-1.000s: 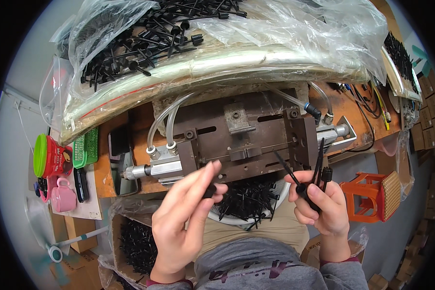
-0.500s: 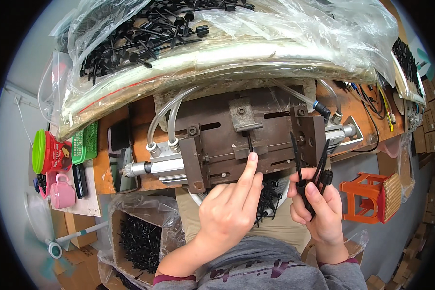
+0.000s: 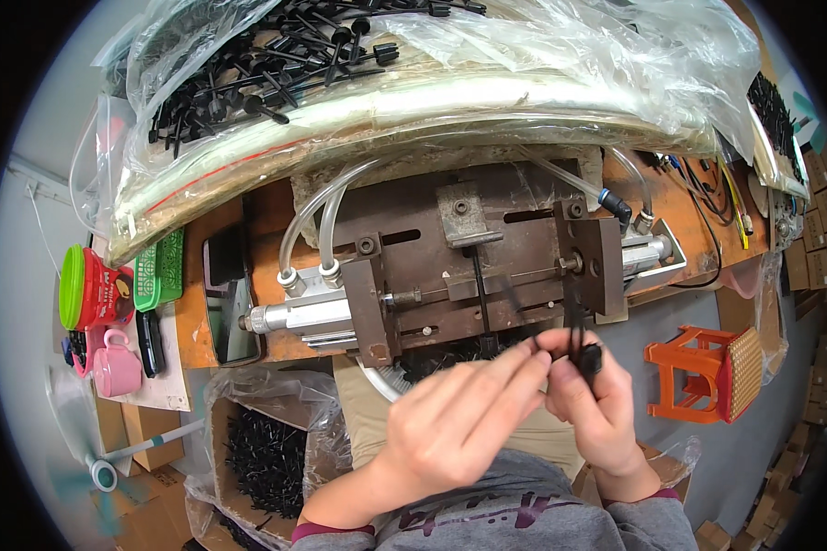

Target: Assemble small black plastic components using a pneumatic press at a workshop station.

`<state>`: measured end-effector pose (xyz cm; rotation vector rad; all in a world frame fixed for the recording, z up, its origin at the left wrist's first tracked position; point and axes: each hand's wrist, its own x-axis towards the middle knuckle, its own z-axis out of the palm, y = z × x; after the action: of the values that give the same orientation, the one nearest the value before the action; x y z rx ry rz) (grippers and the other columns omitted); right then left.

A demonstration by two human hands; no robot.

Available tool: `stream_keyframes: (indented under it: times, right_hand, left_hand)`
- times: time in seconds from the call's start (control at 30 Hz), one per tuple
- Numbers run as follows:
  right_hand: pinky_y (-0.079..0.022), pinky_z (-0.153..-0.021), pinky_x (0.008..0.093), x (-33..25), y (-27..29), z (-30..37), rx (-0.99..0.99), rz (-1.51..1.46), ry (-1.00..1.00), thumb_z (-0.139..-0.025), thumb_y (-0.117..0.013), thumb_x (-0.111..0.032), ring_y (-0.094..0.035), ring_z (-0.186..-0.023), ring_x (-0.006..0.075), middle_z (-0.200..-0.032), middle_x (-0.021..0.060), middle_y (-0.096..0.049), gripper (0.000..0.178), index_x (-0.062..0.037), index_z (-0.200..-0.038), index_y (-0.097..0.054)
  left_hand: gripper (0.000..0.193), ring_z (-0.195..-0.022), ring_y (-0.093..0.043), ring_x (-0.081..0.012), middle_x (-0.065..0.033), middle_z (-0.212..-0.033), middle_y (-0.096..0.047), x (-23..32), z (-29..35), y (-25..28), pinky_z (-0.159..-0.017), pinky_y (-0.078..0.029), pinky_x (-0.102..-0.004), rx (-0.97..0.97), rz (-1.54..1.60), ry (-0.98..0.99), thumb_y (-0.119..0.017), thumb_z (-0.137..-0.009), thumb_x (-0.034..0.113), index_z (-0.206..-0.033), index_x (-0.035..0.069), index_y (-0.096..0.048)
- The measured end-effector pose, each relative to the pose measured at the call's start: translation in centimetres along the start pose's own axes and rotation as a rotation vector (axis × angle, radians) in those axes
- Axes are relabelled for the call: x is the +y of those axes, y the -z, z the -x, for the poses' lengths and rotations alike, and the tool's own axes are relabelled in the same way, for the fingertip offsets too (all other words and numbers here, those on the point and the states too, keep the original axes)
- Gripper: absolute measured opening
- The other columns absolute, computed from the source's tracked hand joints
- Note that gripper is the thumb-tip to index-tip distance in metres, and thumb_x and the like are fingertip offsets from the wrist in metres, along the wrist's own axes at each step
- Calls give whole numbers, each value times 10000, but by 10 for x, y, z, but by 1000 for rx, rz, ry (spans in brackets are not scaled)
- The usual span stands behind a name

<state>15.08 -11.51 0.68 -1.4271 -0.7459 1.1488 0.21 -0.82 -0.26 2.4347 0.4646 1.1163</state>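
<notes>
My left hand (image 3: 469, 409) has come up against the right one, its thumb and fingertips pinching a thin black stemmed plastic part (image 3: 516, 308) that is blurred by motion. Several like parts (image 3: 575, 321) stand in the closed fingers of my right hand (image 3: 599, 404), stems up, with one ribbed black end (image 3: 591, 359) showing beside the thumb. Another black stemmed part (image 3: 481, 289) lies across the middle of the brown metal fixture (image 3: 423, 202), its far end under the small steel block (image 3: 461, 216) and its thicker end past the near edge.
Air cylinders (image 3: 317, 317) with clear hoses flank the fixture. A plastic-covered shelf (image 3: 413, 106) of loose black parts overhangs it. Below left stands a lined carton (image 3: 216, 441) of black parts; more lie under the fixture's front edge. An orange stool (image 3: 689, 376) stands at right.
My left hand has left the part in the fixture and moved right to my right hand, where it now pinches a stemmed part. The fixture's part now reaches farther toward me.
</notes>
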Motion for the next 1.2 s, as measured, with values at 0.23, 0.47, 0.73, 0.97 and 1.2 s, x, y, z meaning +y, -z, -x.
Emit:
stream_keyframes:
  times: [0.23,0.47,0.73,0.97,1.2]
  right_hand:
    - [-482,-664,215,-4,1,-7,-69,-53,-34,-1053,-484,-120,-591,-756,62,-1004,92,-704,226,32,-1169,-605]
    - [-357,-556,205,4,-1,-10,-14,2,172,-1066,-435,-165,-439,-615,61,-909,76,-648,264,18,-1031,-622]
    - [-385,-632,229,-3,4,-7,33,-72,82,-1064,-433,-158,-467,-677,88,-812,17,-552,260,32,-1073,-611]
    - [-534,-972,388,9,-19,-14,1,-206,226,-1093,-336,-139,-665,-1110,280,-1066,217,-691,243,41,-1202,-457]
    - [-504,-974,340,2,-16,-15,-154,-193,42,-1092,-374,-154,-658,-1104,240,-1136,200,-665,281,36,-1261,-494]
  left_hand:
    - [299,-721,-694,-217,-115,-1002,-711,1,5,12,-618,-554,-300,-26,-48,80,-835,-694,20,-971,-8,-728]
    - [254,-631,-644,-149,-138,-1204,-699,-5,3,6,-553,-473,-267,-235,-353,62,-795,-733,56,-969,-3,-720]
    - [275,-628,-642,-135,-121,-1163,-714,-9,-4,7,-538,-450,-259,-243,-376,64,-804,-739,87,-989,8,-717]
    - [306,-700,-677,-170,-83,-1036,-724,5,-4,7,-603,-536,-274,-122,-153,-102,-793,-719,74,-1014,27,-727]
    - [291,-804,-710,-216,-80,-975,-716,-2,9,14,-629,-570,-300,-108,44,-43,-801,-666,31,-947,34,-724]
